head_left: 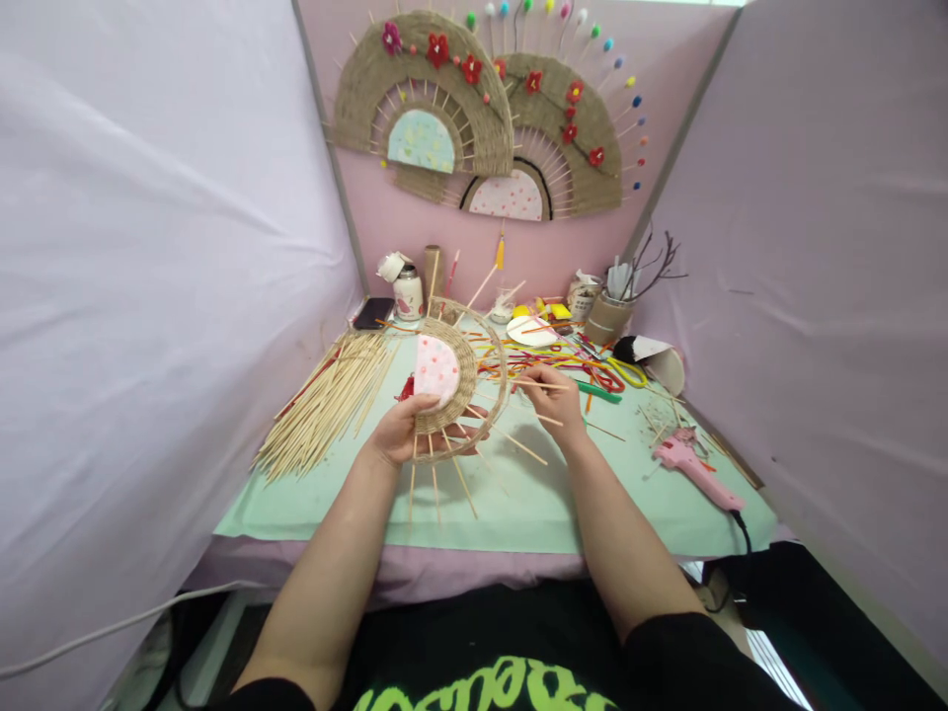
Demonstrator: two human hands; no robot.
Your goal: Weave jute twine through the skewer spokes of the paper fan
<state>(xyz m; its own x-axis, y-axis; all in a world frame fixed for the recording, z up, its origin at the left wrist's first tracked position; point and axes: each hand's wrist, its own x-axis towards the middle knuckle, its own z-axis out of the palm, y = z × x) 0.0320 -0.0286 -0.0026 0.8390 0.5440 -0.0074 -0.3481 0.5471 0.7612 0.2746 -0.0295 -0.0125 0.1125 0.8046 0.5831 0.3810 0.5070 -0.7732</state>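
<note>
My left hand [404, 430] grips a half-round woven fan piece [453, 380] from below, thumb on its front. The piece has a pink spotted paper centre, rows of tan twine, and thin wooden sticks fanning out. My right hand [554, 395] is pinched closed at the piece's right edge, on one of the sticks or the twine; I cannot make out which. Both hands hover above the mint green mat [518, 499].
A pile of loose wooden sticks [326, 405] lies left. A pink glue gun [696, 466] rests right. Coloured pipe cleaners [563, 360], jars, a phone [372, 313] and a cup of tools [611, 314] crowd the back. Two finished fans [474, 109] hang on the wall.
</note>
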